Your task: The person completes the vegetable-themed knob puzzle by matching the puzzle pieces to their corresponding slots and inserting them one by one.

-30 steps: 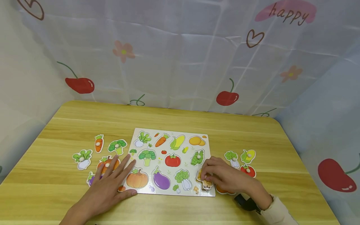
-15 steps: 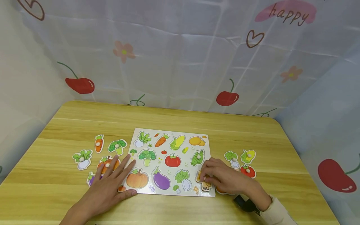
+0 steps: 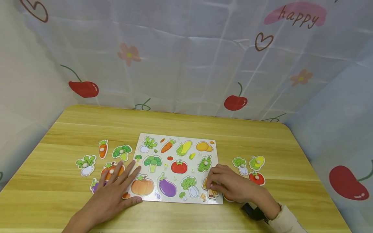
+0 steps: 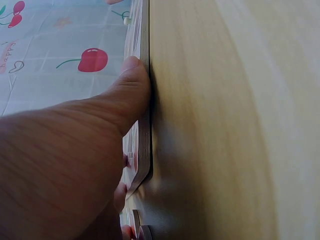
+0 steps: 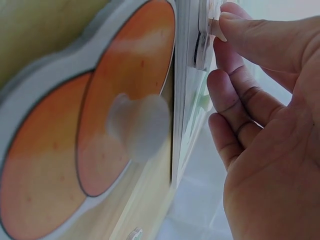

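Mushroom-shaped brown wooden puzzle piece [image 3: 212, 191] sits at the near right corner of the white vegetable puzzle board [image 3: 175, 168], and we see our right hand [image 3: 230, 184] over it, thumb and fingertips pinching its small white knob [image 5: 216, 27]; the right wrist view shows the fingers [image 5: 235, 100] curled toward the board's edge. We cannot tell whether the piece lies fully in its recess.

Our left hand [image 3: 112, 194] lies flat with fingers spread, pressing on the near left corner of the board; the left wrist view shows the thumb [image 4: 132, 82] against the board's thin edge. Its fingertips reach over a loose orange pumpkin piece [image 3: 109, 169] and a purple eggplant piece [image 3: 94, 185] on the light wooden table [image 3: 186, 123].

A green leafy piece with a white knob [image 3: 205, 163] sits in the board just beyond our right hand. Beside that hand, off the board, lie an orange potato piece [image 5: 100, 145], a cabbage piece [image 3: 240, 164], a yellow corn piece [image 3: 257, 161] and a red tomato piece [image 3: 256, 177]. To the left lie carrot [image 3: 102, 149], broccoli [image 3: 121, 151] and radish [image 3: 85, 164] pieces.
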A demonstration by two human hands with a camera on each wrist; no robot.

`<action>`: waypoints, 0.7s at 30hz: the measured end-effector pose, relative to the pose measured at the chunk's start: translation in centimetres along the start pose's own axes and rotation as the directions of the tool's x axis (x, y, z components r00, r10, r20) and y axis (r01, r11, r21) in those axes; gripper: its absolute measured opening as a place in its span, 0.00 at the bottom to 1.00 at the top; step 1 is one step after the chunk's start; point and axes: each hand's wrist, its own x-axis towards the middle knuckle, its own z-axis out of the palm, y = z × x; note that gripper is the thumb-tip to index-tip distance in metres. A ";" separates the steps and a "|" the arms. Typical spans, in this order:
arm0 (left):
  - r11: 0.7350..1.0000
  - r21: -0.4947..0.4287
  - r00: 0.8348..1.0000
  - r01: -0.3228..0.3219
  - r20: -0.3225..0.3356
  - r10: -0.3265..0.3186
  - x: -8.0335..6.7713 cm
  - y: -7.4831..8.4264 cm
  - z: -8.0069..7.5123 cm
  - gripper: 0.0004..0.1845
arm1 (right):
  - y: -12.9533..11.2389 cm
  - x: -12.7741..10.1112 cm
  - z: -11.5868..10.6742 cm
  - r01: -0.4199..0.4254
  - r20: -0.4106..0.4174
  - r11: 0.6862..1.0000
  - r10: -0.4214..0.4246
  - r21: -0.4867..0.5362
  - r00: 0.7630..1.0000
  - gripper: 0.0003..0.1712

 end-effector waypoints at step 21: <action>1.000 -0.005 1.000 0.007 0.007 -0.007 0.1 0.0 0.1 0.45 | -0.3 0.0 0.2 0.003 -0.013 1.000 -0.003 -0.012 1.000 0.07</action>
